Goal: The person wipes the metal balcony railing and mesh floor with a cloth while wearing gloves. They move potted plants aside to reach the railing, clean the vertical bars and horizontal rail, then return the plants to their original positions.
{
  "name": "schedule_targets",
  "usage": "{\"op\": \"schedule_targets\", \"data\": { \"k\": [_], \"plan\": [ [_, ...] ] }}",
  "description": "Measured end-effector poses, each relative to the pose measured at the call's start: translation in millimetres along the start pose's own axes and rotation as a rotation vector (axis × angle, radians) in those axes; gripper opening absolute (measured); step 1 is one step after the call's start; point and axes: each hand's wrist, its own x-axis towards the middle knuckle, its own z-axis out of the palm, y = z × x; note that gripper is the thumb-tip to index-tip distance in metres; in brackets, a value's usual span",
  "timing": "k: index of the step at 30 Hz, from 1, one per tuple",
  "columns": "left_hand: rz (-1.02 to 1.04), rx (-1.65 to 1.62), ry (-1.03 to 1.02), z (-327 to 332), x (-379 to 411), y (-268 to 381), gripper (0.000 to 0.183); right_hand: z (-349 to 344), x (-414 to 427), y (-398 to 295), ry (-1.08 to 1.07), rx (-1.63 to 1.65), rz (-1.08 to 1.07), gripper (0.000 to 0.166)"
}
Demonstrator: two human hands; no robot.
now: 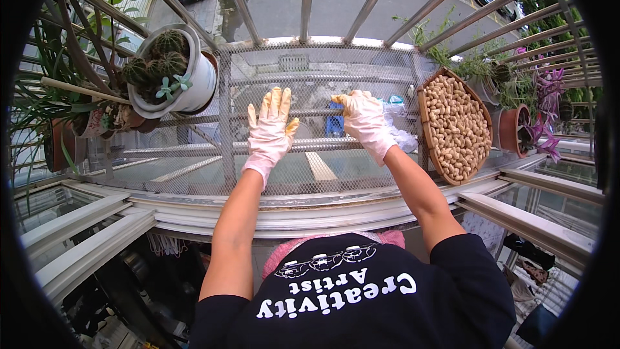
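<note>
Both hands wear thin whitish gloves with yellowed fingertips. My left hand [271, 131] is palm down over the expanded-metal mesh [252, 169] of a window-cage shelf, fingers extended and thumb apart, holding nothing. To its right, my right hand [366, 118] has its fingers bent under, with a yellowed tip pointing left. Its palm is hidden, so whether it grips anything does not show. Whether either hand touches the mesh is unclear. A woven tray of unshelled peanuts [457, 126] lies right of my right hand. Left of my left hand stands a pale pot [201, 87] with cacti and a small succulent.
Metal bars [306, 5] close off the far side, with parked cars below. More potted plants include a terracotta pot [514, 128] at right and leafy ones at left. A white sliding-window track [310, 218] runs before my body. Plastic bags [399, 128] show beyond my right wrist.
</note>
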Motion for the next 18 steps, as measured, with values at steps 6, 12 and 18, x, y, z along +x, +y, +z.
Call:
{"op": "schedule_targets", "data": {
  "k": [6, 12, 18],
  "plan": [
    [0.000, 0.011, 0.028, -0.6, -2.8, 2.1, 0.072, -31.7, 16.1, 20.7, 0.179, 0.143, 0.198, 0.049],
    [-0.010, 0.009, 0.007, -2.2, -1.7, 2.3, 0.073, -3.2, 6.9, 21.2, 0.277, 0.398, 0.301, 0.031],
    [-0.014, 0.020, -0.001, -2.0, -1.8, 1.7, 0.073, 5.2, 6.1, 12.7, 0.177, 0.216, 0.204, 0.031]
  ]
}}
